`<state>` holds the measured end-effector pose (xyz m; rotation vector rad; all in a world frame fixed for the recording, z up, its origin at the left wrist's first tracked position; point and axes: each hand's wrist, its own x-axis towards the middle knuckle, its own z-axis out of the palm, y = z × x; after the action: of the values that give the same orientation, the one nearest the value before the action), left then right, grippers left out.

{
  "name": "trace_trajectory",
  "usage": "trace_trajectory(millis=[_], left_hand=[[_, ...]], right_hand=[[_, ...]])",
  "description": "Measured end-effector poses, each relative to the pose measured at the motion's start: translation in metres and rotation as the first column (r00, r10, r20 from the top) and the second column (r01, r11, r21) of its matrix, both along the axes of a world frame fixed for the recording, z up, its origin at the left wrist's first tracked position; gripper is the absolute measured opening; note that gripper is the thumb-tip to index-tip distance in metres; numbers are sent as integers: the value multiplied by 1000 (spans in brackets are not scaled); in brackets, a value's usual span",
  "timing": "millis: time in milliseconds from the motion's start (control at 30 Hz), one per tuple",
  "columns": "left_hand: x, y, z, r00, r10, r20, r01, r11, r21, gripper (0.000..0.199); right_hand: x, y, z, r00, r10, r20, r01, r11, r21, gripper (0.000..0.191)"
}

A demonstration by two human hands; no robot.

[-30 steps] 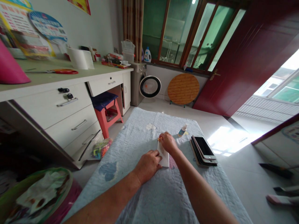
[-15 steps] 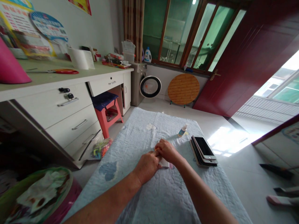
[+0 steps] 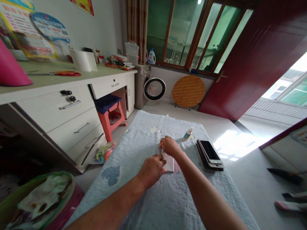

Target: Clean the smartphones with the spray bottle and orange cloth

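Observation:
A white, flat slab that looks like a phone (image 3: pixel 169 162) lies on the light blue quilted cover (image 3: pixel 153 198), partly hidden by my hands. My left hand (image 3: pixel 153 167) grips its left edge, the thumb near the lower corner. Over its far end is my right hand (image 3: pixel 169 146), fingers closed on a small orange piece (image 3: pixel 161 145) that barely shows; its material is unclear. Beyond my right hand stands a small spray bottle (image 3: pixel 187 134). To the right is a stack of several phones (image 3: pixel 209 153), the top one with a dark screen.
On the left is a white desk (image 3: pixel 81 111) with a red stool (image 3: pixel 110 119) under it. A waste bin (image 3: pixel 76 191) stands at the lower left, near a plastic bag of colourful bits (image 3: pixel 104 153). Farther back are a washing machine (image 3: pixel 141 86) with its door open and a round wooden tabletop (image 3: pixel 189 91).
My right hand has moved slightly up and away from my left hand, toward the slab's far end. More of the white surface shows between the hands. My left hand stays at the edge.

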<state>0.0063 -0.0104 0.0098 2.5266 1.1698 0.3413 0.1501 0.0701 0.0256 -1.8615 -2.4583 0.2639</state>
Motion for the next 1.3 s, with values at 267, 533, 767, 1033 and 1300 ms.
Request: trace_trajectory(millis=[267, 533, 767, 1033, 1300], left_hand=[[-1, 0, -2, 999, 14, 39, -15, 1000, 8, 18], [-1, -1, 2, 998, 18, 64, -18, 1000, 6, 17], [0, 1, -3, 999, 9, 37, -10, 999, 37, 19], [-1, -1, 7, 1000, -5, -19, 5, 1000, 9, 22], [-1, 1, 0, 1000, -9, -7, 10, 999, 40, 15]], right_hand=[[-14, 4, 1, 996, -30, 84, 31, 1000, -5, 22], [-24, -6, -1, 994, -54, 92, 52, 998, 18, 31], [-17, -3, -3, 998, -51, 35, 50, 999, 10, 25], [3, 5, -8, 990, -121, -70, 126, 989, 73, 23], [33, -9, -15, 945, -232, -230, 263, 958, 115, 20]])
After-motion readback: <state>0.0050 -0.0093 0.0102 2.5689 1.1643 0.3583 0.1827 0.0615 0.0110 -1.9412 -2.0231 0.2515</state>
